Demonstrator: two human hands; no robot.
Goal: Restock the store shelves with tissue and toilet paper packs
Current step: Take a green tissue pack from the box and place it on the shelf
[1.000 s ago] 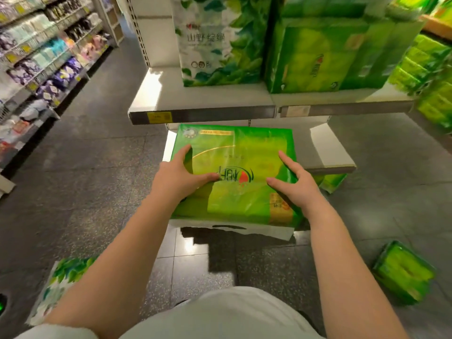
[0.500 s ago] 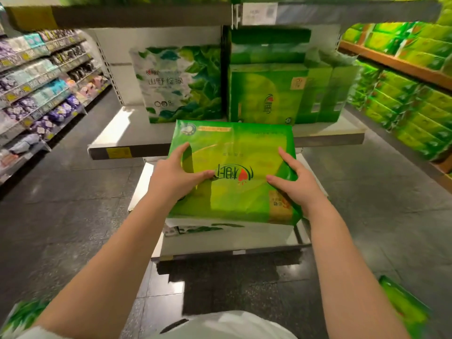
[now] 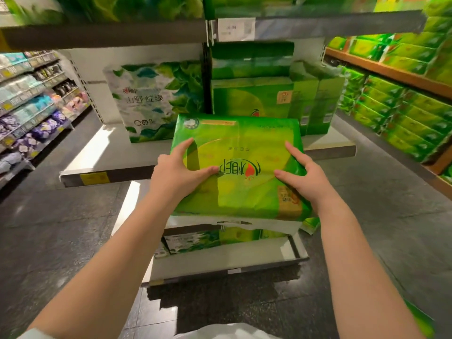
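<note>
Two hands hold a big green tissue pack (image 3: 241, 165) flat in front of the middle shelf (image 3: 102, 155). The left hand (image 3: 177, 171) grips its left side and the right hand (image 3: 302, 177) grips its right side. On the shelf behind the pack stand a leafy white pack (image 3: 151, 99) and more green packs (image 3: 274, 91).

Glossy plastic, polished stone

The green tissue pack (image 3: 241, 165) wears shiny, crinkled plastic film; the dark floor (image 3: 61, 216) is speckled and reflective.
</note>
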